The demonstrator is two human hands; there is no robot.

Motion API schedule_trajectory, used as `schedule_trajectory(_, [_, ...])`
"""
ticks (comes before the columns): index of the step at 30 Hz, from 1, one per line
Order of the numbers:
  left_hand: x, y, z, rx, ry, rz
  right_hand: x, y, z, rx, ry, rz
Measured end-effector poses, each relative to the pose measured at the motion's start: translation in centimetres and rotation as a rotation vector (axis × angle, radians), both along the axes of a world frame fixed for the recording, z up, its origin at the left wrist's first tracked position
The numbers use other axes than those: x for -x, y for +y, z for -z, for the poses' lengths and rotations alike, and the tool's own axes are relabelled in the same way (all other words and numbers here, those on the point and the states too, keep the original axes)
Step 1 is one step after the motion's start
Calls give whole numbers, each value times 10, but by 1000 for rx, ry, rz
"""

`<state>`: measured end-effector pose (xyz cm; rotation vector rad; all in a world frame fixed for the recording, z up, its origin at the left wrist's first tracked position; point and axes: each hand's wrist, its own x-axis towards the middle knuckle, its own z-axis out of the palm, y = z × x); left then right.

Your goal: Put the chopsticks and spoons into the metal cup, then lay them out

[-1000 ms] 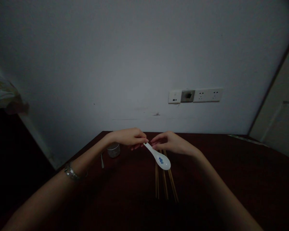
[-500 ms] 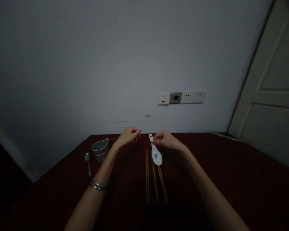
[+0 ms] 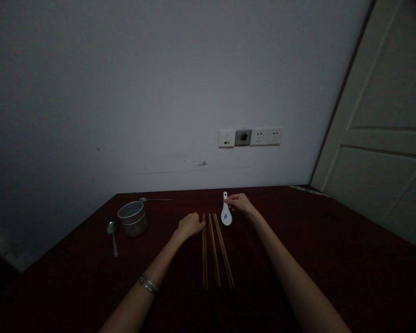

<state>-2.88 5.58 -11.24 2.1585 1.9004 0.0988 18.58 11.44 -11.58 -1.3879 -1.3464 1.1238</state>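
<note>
A white spoon (image 3: pixel 226 215) with a blue pattern has its handle pinched by my right hand (image 3: pixel 241 203), its bowl toward me. Three pairs of wooden chopsticks (image 3: pixel 214 252) lie lengthwise on the dark red table (image 3: pixel 270 259), left of the spoon and below it. My left hand (image 3: pixel 191 225) is closed beside the top of the leftmost pair, fingertips at the chopsticks; whether they grip them is hard to make out.
A round metal tin (image 3: pixel 134 222) stands at the left. One metal spoon (image 3: pixel 113 236) lies left of it, and another metal spoon (image 3: pixel 156 200) lies behind it. A wall with sockets (image 3: pixel 260 137) rises beyond the table, and a flat strip (image 3: pixel 308 190) lies at the back right.
My left hand has come down to the top of the leftmost chopsticks. The white spoon has moved off the chopsticks to the right, still in my right hand. The view has shifted slightly.
</note>
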Motion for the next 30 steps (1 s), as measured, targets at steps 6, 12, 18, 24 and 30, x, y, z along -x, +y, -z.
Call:
schedule_trajectory(6, [-2, -2, 8, -14, -14, 25, 3, 5, 18, 10, -73, 53])
schedule_trajectory(12, [-7, 0, 17, -46, -56, 18, 6, 8, 31, 22, -140, 65])
schedule_trajectory(18, [-7, 1, 20, -33, -58, 5, 10, 8, 35, 51, -204, 63])
schedule_trajectory(24, [-8, 1, 20, -40, -53, 0, 13, 4, 32, 81, -230, 39])
schedule_trajectory(30, [-9, 1, 22, -62, -48, -2, 13, 3, 34, 100, -249, 18])
